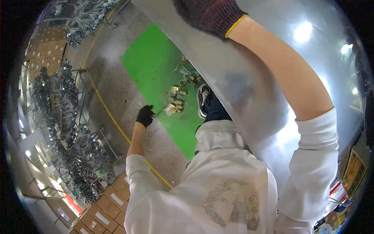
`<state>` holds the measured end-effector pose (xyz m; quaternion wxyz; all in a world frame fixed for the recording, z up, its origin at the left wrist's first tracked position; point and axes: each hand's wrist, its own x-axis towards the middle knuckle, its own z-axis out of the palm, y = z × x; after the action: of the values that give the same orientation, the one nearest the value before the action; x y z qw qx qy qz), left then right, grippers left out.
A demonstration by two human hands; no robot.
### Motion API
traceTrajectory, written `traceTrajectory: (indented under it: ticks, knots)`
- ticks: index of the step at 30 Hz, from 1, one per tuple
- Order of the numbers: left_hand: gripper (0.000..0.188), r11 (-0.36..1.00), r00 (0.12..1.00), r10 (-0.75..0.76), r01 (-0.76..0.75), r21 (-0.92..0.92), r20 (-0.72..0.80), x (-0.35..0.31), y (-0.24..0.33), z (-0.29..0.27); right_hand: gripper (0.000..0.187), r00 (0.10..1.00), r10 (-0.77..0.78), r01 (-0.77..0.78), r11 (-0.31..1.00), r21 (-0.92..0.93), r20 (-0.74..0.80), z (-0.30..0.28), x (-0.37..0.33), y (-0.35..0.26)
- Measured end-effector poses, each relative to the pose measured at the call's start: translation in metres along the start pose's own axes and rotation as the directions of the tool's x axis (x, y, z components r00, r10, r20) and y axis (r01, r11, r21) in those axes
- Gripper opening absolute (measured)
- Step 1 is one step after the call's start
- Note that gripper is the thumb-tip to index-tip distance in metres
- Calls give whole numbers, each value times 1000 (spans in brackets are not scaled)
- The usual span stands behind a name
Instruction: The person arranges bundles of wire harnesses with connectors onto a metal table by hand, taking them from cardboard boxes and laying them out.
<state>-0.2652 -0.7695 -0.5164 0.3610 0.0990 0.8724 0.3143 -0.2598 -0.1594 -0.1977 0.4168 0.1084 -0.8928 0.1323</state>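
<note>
My left hand [145,116], in a dark knit glove, reaches out low to the left with its fingers closed. Thin pale strands run from it toward a bundle of wires with gold-coloured ends [174,105], which appears to hang from its grip over a green mat [146,58]. My right hand [212,15], in a dark red and black knit glove with a yellow cuff, is above the shiny metal tabletop [249,93] at the upper edge of the view. Its fingers are partly cut off, so what they hold is hidden. More wires with gold-coloured ends [191,76] lie beside the table edge.
Racks hung with thick bunches of grey wires [68,128] stand on the left, with another bunch [87,19] at the upper left. Brown cartons [105,210] are stacked at the lower left. A yellow line [111,115] crosses the floor. My shoe [202,100] is on the mat.
</note>
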Motion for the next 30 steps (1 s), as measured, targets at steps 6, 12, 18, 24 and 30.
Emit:
traceTrajectory:
  ticks: [6, 12, 18, 24, 30]
  knots:
    - [21, 886, 764, -263, -51, 462, 589, -23, 144, -14, 14, 1000, -2, 2, 1000, 4, 15, -1, 2, -6]
    - [27, 793, 849, -343, 32, 609, 402, -71, 49, -41, 16, 994, 43, -32, 994, -106, 102, 0, 1, -6]
    - [40, 691, 584, -438, -268, 671, 684, -111, -64, 20, 16, 984, -46, 47, 999, -2, -173, 17, -7, -35]
    - [34, 833, 652, -306, -170, 527, 694, -61, -18, 31, 15, 999, 16, -16, 1000, 5, 39, -1, -5, -14]
    - [33, 287, 562, 464, -827, 484, 685, -92, -33, -23, 16, 996, 49, -44, 997, -64, 80, -1, -4, -19]
